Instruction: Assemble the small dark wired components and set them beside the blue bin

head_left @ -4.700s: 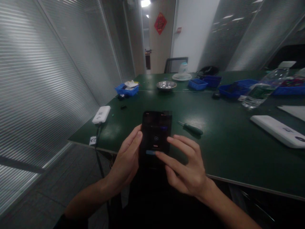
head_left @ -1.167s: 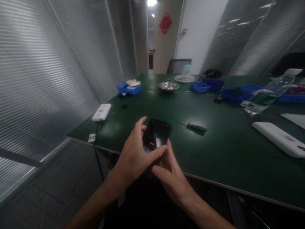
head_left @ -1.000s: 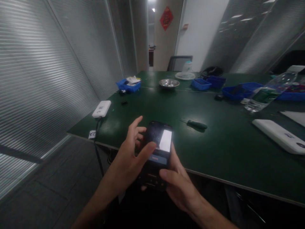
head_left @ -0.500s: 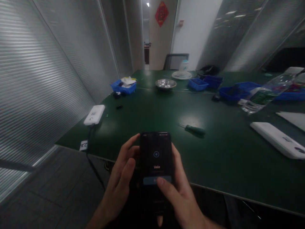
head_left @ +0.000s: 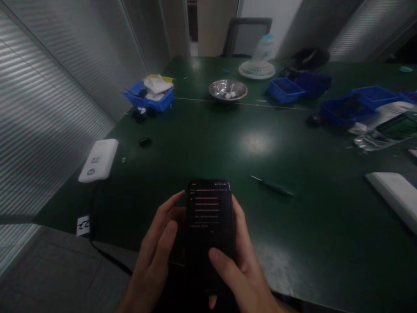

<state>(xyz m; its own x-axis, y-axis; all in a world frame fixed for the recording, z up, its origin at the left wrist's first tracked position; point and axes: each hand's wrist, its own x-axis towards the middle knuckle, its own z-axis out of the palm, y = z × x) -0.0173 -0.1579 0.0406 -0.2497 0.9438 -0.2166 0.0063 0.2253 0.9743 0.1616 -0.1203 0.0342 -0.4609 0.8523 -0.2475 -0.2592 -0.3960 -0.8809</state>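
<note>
A dark phone (head_left: 210,217) is held upright at the bottom centre, its screen showing lines of small text that I cannot read. My right hand (head_left: 243,265) is wrapped round its right side, with the thumb on the lower screen. On the phone's left, my left hand (head_left: 159,248) has its fingertips at the edge and upper back, its thumb raised and apart from the screen. Beyond the phone to the right, a dark green-handled screwdriver (head_left: 275,188) lies on the green table (head_left: 208,143).
A white power bank (head_left: 99,161) with a cable lies left, another white device (head_left: 395,193) right. Farther back are a blue basket (head_left: 166,101), a metal bowl (head_left: 228,98), a white mesh lid (head_left: 256,71), blue trays (head_left: 285,96) and a plastic bottle (head_left: 387,130).
The view has tilted down and come nearer the table. The phone screen has changed from a page with a round logo and a button to lines of text. Both hands remain at the phone.
</note>
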